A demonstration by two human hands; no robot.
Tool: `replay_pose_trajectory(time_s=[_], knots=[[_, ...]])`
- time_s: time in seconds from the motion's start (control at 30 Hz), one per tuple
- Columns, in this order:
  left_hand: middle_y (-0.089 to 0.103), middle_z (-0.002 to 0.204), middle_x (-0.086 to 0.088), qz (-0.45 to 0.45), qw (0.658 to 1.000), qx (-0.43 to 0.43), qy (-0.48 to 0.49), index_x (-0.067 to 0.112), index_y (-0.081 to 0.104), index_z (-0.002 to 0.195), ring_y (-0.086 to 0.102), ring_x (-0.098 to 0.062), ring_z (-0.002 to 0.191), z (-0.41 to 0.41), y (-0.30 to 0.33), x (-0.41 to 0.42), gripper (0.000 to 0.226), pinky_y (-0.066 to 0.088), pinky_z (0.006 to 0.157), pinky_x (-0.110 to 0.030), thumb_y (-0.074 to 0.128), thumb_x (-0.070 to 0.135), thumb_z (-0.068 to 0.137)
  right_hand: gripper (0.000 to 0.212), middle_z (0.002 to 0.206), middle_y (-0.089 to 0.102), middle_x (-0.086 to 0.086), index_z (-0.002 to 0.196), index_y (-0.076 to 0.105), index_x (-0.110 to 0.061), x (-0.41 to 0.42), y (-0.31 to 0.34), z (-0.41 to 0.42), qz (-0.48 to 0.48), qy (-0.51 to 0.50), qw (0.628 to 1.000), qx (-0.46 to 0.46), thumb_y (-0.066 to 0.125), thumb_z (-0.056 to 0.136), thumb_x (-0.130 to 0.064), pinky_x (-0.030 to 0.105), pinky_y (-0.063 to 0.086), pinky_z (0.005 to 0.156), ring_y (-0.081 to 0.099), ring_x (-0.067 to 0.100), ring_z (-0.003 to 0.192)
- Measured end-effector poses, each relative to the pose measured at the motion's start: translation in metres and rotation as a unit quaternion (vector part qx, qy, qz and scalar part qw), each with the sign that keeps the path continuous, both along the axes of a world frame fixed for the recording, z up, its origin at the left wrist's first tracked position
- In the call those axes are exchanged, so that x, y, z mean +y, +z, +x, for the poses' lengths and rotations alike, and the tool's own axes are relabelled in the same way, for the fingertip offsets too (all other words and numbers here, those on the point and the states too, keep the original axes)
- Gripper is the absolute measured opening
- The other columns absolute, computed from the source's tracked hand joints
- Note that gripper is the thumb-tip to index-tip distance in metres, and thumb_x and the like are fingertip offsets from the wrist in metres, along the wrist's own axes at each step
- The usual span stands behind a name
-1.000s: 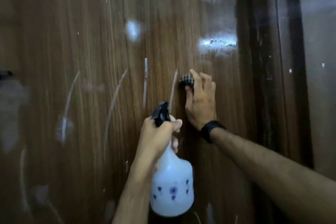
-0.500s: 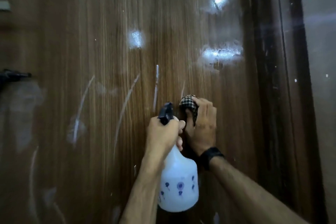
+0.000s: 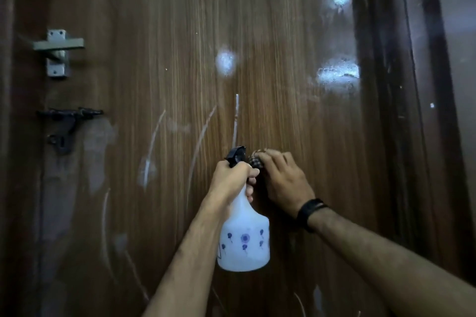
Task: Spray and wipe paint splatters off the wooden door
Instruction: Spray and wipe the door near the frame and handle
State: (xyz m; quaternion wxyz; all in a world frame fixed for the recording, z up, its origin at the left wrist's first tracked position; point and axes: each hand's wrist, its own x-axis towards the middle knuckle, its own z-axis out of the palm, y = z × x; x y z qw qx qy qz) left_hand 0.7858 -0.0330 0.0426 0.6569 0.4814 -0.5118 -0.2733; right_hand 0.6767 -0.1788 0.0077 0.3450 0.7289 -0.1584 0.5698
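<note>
Dim room. A dark wooden door point(image 3: 283, 33) with vertical grain fills nearly the whole view; glossy finish, with bright patches of reflected light near its right edge and one at mid-height toward the centre. Door frame point(image 3: 381, 85) runs down the right edge, dark, flecked with small white specks. Beyond it a paler wall point(image 3: 461, 59).

Near the door's left edge: a grey metal handle point(image 3: 58, 50) on its plate, and just below it a black latch point(image 3: 68, 121). Pale smeared haze on the wood below the latch.

Paint splatters point(image 3: 198, 141): several thin white arcs and streaks across the door's middle, one short straight streak directly above the hands, more curved lines toward the bottom edge.

Left hand point(image 3: 231, 180) grips the neck of a white spray bottle point(image 3: 244, 244), fingers wrapped round it below the black trigger head; the nozzle points at the door. Bottle body hangs below the fist, printed with small blue flowers.

Right hand point(image 3: 280, 180), just beside the left, presses a checked cloth point(image 3: 256, 161) against the door at its centre, fingers curled over the bunched fabric; only a small part of the cloth shows at the fingertips. Black wristband point(image 3: 310, 213) on the right wrist.
</note>
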Motion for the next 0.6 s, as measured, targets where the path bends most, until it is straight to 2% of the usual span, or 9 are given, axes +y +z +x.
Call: replay_pose_trajectory(time_s=[0.13, 0.23, 0.3, 0.4, 0.47, 0.6], knots=[[0.056, 0.067, -0.011, 0.010, 1.000, -0.012, 0.021, 0.008, 0.061, 0.076, 0.047, -0.015, 0.041, -0.003, -0.001, 0.013, 0.012, 0.042, 0.047, -0.029, 0.062, 0.003, 0.087, 0.047, 0.122, 0.051, 0.006, 0.126, 0.052, -0.012, 0.014, 0.008, -0.005, 0.051, -0.011, 0.998, 0.036, 0.067, 0.082, -0.006, 0.035, 0.054, 0.065, 0.051, 0.023, 0.090], [0.054, 0.065, -0.010, 0.010, 1.000, -0.012, 0.026, 0.009, 0.059, 0.071, 0.046, -0.015, 0.041, 0.002, 0.003, 0.031, 0.019, 0.045, 0.054, -0.033, 0.060, 0.002, 0.088, 0.036, 0.120, 0.045, 0.002, 0.123, 0.050, -0.017, 0.029, 0.049, -0.008, 0.110, -0.027, 0.994, -0.014, 0.062, 0.090, -0.008, 0.029, 0.044, 0.061, 0.046, 0.019, 0.093], [0.052, 0.069, -0.013, 0.012, 0.999, -0.017, 0.032, 0.010, 0.059, 0.070, 0.045, -0.016, 0.041, 0.006, 0.006, 0.045, 0.020, 0.044, 0.051, -0.030, 0.059, 0.003, 0.089, 0.031, 0.120, 0.044, 0.002, 0.122, 0.049, -0.016, 0.035, 0.070, -0.010, 0.136, -0.036, 0.989, -0.037, 0.059, 0.093, -0.010, 0.031, 0.042, 0.061, 0.046, 0.022, 0.095], [0.054, 0.071, -0.012, -0.001, 0.998, -0.031, 0.045, 0.009, 0.059, 0.076, 0.046, -0.014, 0.043, 0.009, 0.014, 0.064, 0.015, 0.043, 0.046, -0.027, 0.059, 0.003, 0.089, 0.030, 0.121, 0.042, 0.004, 0.123, 0.047, -0.014, 0.041, 0.078, -0.012, 0.158, -0.053, 0.986, -0.018, 0.057, 0.095, -0.010, 0.038, 0.045, 0.060, 0.046, 0.026, 0.098], [0.055, 0.073, -0.011, -0.010, 0.998, -0.031, 0.052, 0.008, 0.060, 0.080, 0.047, -0.013, 0.043, 0.009, 0.017, 0.073, 0.011, 0.043, 0.046, -0.028, 0.059, 0.003, 0.089, 0.030, 0.120, 0.041, 0.003, 0.121, 0.046, -0.015, 0.043, 0.077, -0.013, 0.170, -0.053, 0.984, -0.014, 0.057, 0.095, -0.008, 0.036, 0.041, 0.061, 0.045, 0.025, 0.097], [0.057, 0.079, -0.010, -0.021, 0.997, -0.060, 0.045, 0.006, 0.058, 0.084, 0.047, -0.012, 0.046, 0.008, 0.022, 0.082, 0.007, 0.044, 0.045, -0.026, 0.060, 0.003, 0.090, 0.028, 0.119, 0.041, 0.003, 0.120, 0.045, -0.015, 0.042, 0.091, -0.011, 0.163, -0.041, 0.986, -0.007, 0.056, 0.095, -0.009, 0.037, 0.043, 0.062, 0.045, 0.025, 0.096]])
